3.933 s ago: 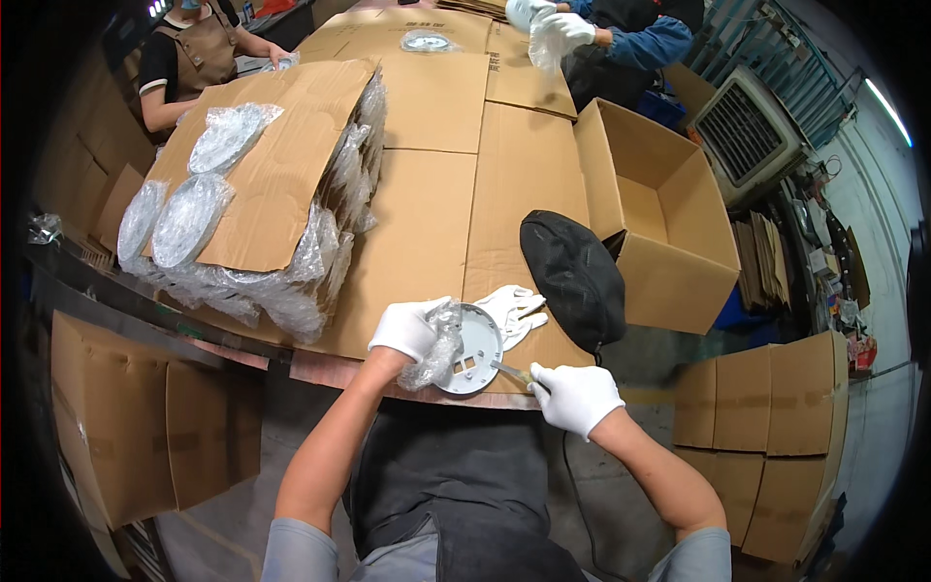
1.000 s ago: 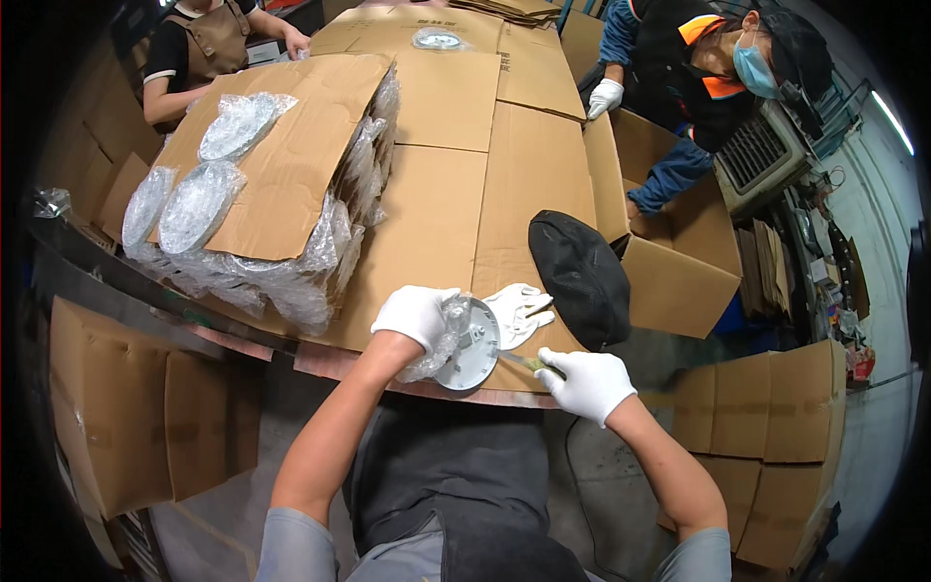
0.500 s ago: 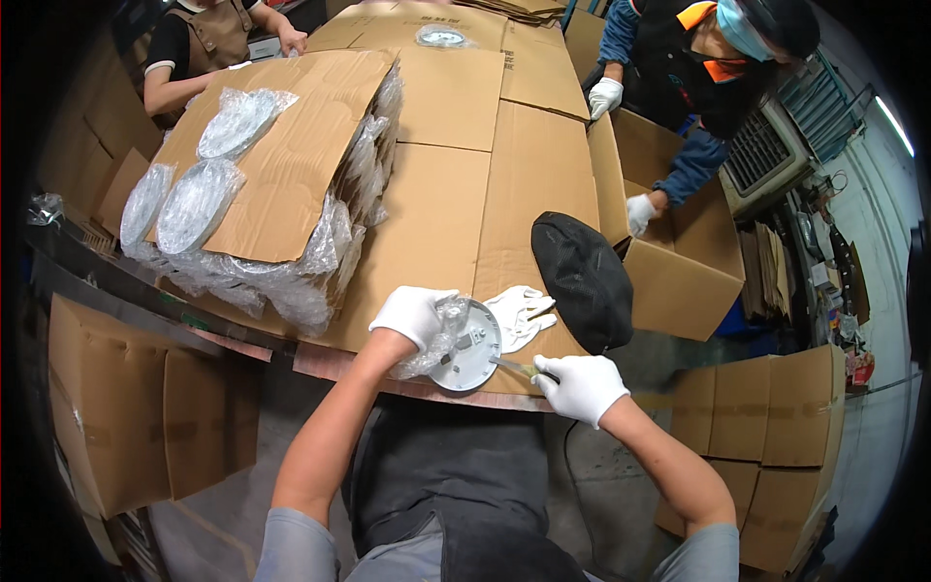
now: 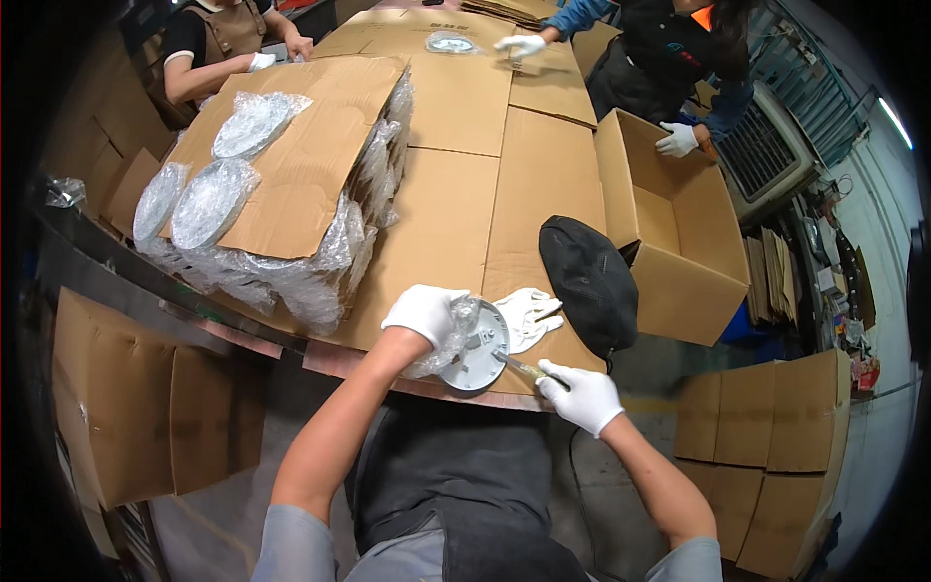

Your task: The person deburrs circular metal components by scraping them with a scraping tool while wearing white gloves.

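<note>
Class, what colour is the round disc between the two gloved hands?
The round disc is pale grey, clearest in the head view.

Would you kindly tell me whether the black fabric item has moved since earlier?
No; the black fabric item still lies right of the cardboard seam, its gap unchanged.

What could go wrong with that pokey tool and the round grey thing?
The thin tool in the right hand might slip and scratch the round grey part. It could also slide toward the left hand, which grips bubble wrap beside the part. And the part sits close to the edge of the table, so it could perhaps get knocked off.
</note>
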Available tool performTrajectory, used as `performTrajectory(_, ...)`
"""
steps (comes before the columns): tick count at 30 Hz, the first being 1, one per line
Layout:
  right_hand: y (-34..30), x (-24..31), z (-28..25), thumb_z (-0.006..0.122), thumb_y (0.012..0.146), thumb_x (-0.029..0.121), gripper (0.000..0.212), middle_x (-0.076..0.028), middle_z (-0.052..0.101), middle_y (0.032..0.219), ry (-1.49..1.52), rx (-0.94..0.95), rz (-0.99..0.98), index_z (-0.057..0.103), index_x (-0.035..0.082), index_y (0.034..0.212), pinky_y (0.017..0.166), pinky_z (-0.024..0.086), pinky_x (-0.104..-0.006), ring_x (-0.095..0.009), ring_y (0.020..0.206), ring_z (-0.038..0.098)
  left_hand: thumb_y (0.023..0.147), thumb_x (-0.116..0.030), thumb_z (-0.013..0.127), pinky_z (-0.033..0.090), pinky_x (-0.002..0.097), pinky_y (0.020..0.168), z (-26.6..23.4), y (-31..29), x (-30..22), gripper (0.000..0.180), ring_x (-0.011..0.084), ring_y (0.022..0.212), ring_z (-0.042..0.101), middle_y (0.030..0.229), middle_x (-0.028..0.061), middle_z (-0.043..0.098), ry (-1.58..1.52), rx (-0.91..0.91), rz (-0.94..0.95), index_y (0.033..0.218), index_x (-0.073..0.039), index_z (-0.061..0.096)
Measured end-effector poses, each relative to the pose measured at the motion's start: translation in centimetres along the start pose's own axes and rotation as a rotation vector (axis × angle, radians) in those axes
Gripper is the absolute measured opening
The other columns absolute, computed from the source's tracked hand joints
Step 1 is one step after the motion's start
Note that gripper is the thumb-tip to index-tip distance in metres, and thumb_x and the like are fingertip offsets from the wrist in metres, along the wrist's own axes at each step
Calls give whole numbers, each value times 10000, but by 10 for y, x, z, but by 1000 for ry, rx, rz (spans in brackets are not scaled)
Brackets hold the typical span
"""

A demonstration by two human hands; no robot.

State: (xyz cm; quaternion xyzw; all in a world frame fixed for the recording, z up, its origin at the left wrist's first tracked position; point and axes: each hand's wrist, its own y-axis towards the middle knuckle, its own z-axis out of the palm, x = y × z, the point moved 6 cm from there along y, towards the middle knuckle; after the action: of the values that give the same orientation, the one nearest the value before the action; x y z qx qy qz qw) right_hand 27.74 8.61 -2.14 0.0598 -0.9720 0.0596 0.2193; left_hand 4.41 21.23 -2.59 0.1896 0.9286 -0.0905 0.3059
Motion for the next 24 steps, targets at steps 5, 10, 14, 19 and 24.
performTrajectory(5,13,40,-43,541,942,347,282,-112,704,782,-269,97,-103,683,171,1111,630,542,-432,-297,711,693,900,-309,590,522,464,792,-12,-5,-25,254,395,858,662,903,207,696,60,31,25,982,-113,730)
performTrajectory(10,24,56,-40,523,938,294,226,-132,700,783,-377,331,-52,659,121,988,644,541,-454,-342,722,688,828,-231,641,530,463,784,-5,-3,-31,195,392,859,670,893,194,703,161,55,24,955,-107,721)
performTrajectory(14,26,61,-36,507,944,297,246,-137,697,766,-414,331,-91,656,105,983,649,543,-459,-349,710,686,801,-192,649,533,461,782,-6,-3,-38,186,390,861,673,892,196,703,188,59,68,947,-99,718)
performTrajectory(19,26,52,-40,508,939,293,240,-152,686,731,-319,291,-61,639,92,935,639,542,-468,-360,684,682,797,-187,650,535,464,761,-8,-2,-37,184,393,836,672,862,200,700,178,71,22,932,-84,721)
performTrajectory(24,28,57,-38,515,935,297,237,-154,691,750,-331,337,-45,633,90,937,648,543,-466,-357,702,686,807,-192,642,536,465,760,-7,2,-35,180,393,832,674,860,205,700,181,31,53,919,-80,728)
